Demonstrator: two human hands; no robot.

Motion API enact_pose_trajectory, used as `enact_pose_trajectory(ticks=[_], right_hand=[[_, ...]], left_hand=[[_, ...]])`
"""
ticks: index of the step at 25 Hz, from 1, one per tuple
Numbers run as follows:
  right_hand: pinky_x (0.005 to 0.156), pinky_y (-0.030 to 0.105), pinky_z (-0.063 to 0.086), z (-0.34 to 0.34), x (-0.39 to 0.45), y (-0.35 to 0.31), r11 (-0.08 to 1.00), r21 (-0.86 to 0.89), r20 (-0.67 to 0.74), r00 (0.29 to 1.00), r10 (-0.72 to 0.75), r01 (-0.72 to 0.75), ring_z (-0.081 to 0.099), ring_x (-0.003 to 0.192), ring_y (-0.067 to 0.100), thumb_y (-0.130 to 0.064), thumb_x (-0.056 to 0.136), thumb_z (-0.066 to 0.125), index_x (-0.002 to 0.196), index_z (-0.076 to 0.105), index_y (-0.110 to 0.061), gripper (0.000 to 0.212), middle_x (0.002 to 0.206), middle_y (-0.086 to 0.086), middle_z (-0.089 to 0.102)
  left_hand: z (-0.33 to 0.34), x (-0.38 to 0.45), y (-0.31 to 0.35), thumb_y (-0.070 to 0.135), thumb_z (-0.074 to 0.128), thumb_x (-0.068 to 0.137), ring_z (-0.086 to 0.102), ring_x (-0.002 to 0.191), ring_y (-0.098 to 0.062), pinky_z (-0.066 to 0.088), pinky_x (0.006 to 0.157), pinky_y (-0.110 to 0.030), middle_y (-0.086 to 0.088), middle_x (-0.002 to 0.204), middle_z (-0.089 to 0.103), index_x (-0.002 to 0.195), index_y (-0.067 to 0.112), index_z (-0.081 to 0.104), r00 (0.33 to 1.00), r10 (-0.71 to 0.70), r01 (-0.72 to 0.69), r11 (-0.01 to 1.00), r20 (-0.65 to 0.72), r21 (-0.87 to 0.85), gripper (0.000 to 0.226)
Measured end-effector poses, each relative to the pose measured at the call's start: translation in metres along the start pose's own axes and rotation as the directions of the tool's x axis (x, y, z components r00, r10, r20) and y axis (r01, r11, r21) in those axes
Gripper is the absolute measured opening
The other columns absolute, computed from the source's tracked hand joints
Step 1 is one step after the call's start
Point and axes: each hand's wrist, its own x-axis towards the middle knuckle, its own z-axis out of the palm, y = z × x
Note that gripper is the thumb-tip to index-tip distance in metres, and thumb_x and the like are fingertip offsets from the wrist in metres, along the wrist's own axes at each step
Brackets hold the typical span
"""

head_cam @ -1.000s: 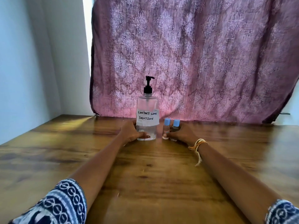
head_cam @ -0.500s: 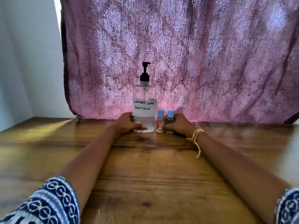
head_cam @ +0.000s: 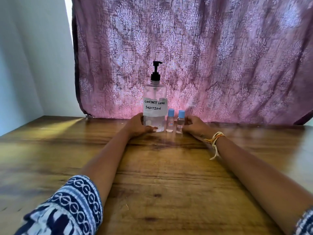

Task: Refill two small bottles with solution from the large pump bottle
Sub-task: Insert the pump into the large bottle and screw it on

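Note:
The large clear pump bottle (head_cam: 155, 99), with a black pump and a label reading "CONTACT LENS SOLUTION", stands upright at the far middle of the wooden table (head_cam: 160, 175). My left hand (head_cam: 137, 125) grips its base, thumb across the front. Right of it stand two small clear bottles with blue caps, one (head_cam: 170, 123) beside the pump bottle and the other (head_cam: 180, 124) further right. My right hand (head_cam: 194, 125) rests on the table with loosely curled fingers against the right side of the right small bottle. It holds nothing.
A purple patterned curtain (head_cam: 203, 56) hangs just behind the bottles. A pale wall (head_cam: 33, 65) is at the left. The table stretches wide on both sides. A thread band (head_cam: 214, 139) circles my right wrist.
My right thumb, which lay across the front of both small bottles, has drawn back to their right side. My left hand keeps its hold on the pump bottle. The head camera has shifted.

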Motion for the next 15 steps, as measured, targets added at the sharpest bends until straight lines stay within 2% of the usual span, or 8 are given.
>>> enact_pose_trajectory(ticks=[4, 7, 12, 15], right_hand=[[0.081, 0.025, 0.053, -0.0014, -0.0068, -0.0017, 0.998, -0.052, -0.036, 0.999, -0.025, 0.023, 0.062, 0.097, 0.022, 0.009, 0.079, 0.067, 0.117, 0.059, 0.005, 0.039, 0.116, 0.021, 0.066], [0.087, 0.032, 0.052, -0.0014, -0.0062, -0.0043, 0.999, -0.044, -0.044, 0.999, -0.009, 0.008, 0.061, 0.099, 0.023, 0.011, 0.078, 0.067, 0.117, 0.059, 0.007, 0.040, 0.115, 0.022, 0.065], [0.075, 0.019, 0.050, -0.0002, -0.0034, -0.0024, 0.999, -0.037, -0.021, 0.999, -0.032, 0.031, 0.061, 0.096, 0.018, 0.009, 0.080, 0.067, 0.114, 0.061, 0.005, 0.035, 0.112, 0.018, 0.067], [0.081, 0.023, 0.050, 0.0005, -0.0038, -0.0038, 0.999, -0.024, 0.007, 1.000, -0.027, 0.027, 0.061, 0.094, 0.018, 0.006, 0.078, 0.070, 0.115, 0.061, 0.003, 0.038, 0.106, 0.012, 0.067]], left_hand=[[0.0012, -0.0006, -0.0012, 0.016, 0.085, 0.068, 0.057, 0.120, -0.028, 0.046, 0.104, -0.047, -0.012, 0.132, 0.059, 0.136, 0.005, 0.042, 1.000, 0.012, -0.012, 0.999, -0.011, 0.046, 0.081], [0.0008, 0.0015, -0.0033, 0.016, 0.086, 0.067, 0.057, 0.120, -0.027, 0.046, 0.104, -0.047, -0.012, 0.133, 0.058, 0.137, 0.006, 0.040, 1.000, 0.015, -0.014, 0.999, -0.015, 0.034, 0.084], [0.0010, 0.0064, -0.0087, 0.015, 0.086, 0.067, 0.056, 0.121, -0.027, 0.046, 0.104, -0.045, -0.011, 0.133, 0.058, 0.137, 0.006, 0.041, 1.000, 0.018, -0.018, 1.000, 0.006, 0.015, 0.084], [0.0011, 0.0050, -0.0078, 0.017, 0.090, 0.061, 0.056, 0.122, -0.027, 0.045, 0.105, -0.048, -0.011, 0.134, 0.057, 0.137, 0.007, 0.040, 1.000, 0.015, -0.015, 1.000, 0.007, 0.012, 0.091]])
